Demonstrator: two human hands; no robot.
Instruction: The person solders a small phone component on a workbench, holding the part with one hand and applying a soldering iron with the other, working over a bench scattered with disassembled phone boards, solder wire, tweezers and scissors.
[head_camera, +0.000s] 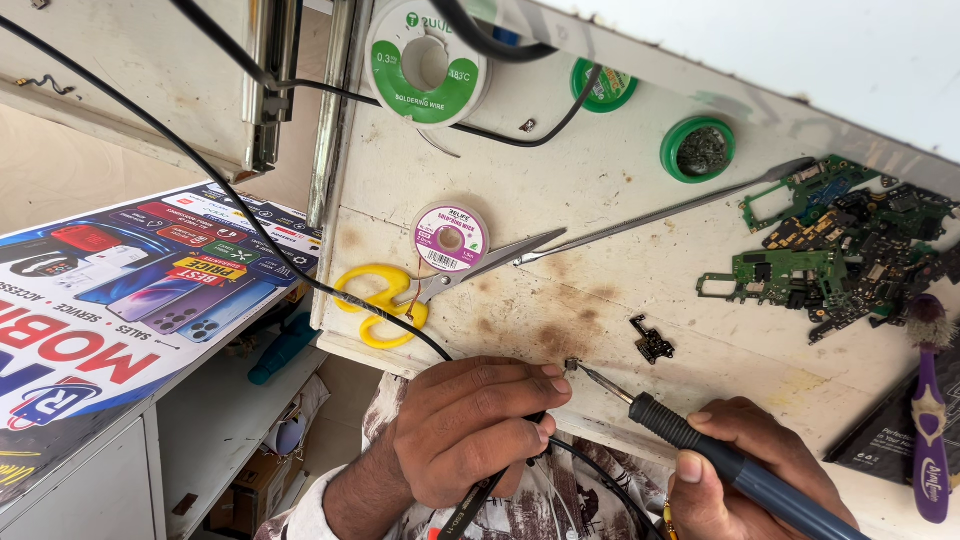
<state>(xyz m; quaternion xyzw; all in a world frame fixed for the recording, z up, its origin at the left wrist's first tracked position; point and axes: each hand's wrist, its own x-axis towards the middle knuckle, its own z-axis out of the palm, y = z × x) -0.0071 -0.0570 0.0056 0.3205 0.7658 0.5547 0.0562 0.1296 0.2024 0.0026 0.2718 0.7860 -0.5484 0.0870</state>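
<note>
So, view is looking down on a stained white workbench (640, 190), both hands at the near edge. Left hand (470, 425) is curled shut around a black cable (480, 505), w/ thumb and forefinger pinching a tiny metal end (571, 366) right at the bench edge. Right hand (745, 480) is wrapped around the blue handle of a soldering iron (700, 440), held pen-style, and the tip sits touching or nearly touching that little metal end, can't tell which from here. No smoke or shiny blob visible, so imo the joint is only just being worked, not finished. A small black circuit piece (652, 340) lies just beside the tip, untouched. Solder wire spool (425, 65) is well apart at the far end w/ nobody feeding it. The pink wick spool (450, 238), yellow scissors (400, 295) and long metal pry tool (665, 212) lie mid-bench, all unused atm. Pile of green circuit boards (830, 250) sits off to the right, purple brush (930, 420) near it. Looks early-to-mid stage to me: parts lined up, iron on the spot, cleanup and trimming not done.
</note>
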